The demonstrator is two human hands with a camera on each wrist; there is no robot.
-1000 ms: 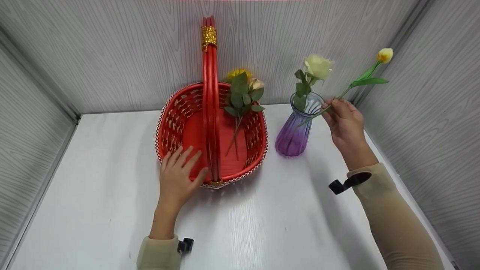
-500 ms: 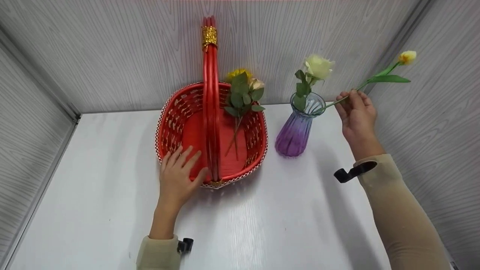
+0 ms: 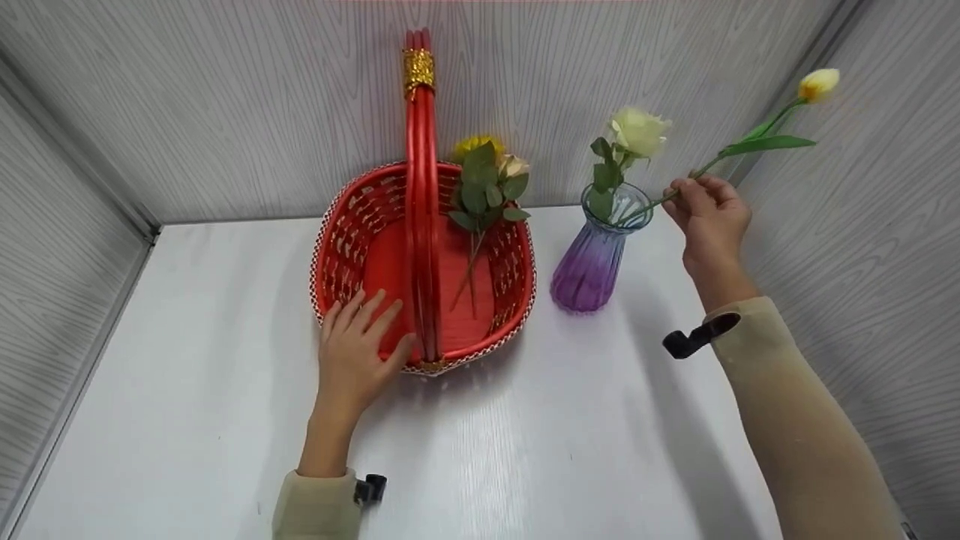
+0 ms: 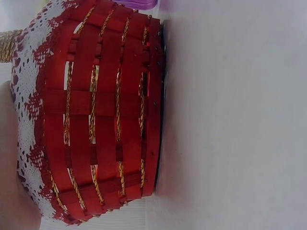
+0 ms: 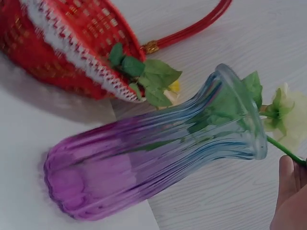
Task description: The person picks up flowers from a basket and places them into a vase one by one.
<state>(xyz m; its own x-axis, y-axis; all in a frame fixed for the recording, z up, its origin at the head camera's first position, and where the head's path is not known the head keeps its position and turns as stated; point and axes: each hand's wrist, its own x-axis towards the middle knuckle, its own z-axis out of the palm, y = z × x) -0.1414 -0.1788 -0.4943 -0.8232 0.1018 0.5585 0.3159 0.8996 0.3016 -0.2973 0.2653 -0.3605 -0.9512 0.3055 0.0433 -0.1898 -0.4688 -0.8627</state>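
In the head view my right hand [image 3: 712,221] pinches the green stem of a yellow-white tulip [image 3: 817,85], tilted up to the right. The stem's lower end lies inside the mouth of a blue-to-purple glass vase [image 5: 144,158]. A cream rose [image 3: 637,133] stands in the same vase. My left hand [image 3: 358,360] rests with fingers spread on the near left rim of a red woven basket [image 3: 465,352]. Inside that basket, against its right side, lean a pale peach rose [image 3: 513,166] and a yellow flower [image 3: 477,144], their stems reaching its floor.
The basket's tall red handle [image 3: 421,150] rises with a gold band near its top. A white table [image 3: 517,457] bears everything. Grey wood-grain panels [image 3: 247,112] close off the back and both sides.
My right hand has moved right, then slightly back left. The tulip's stem end went from in front of the vase into its mouth. The left hand stays on the basket.
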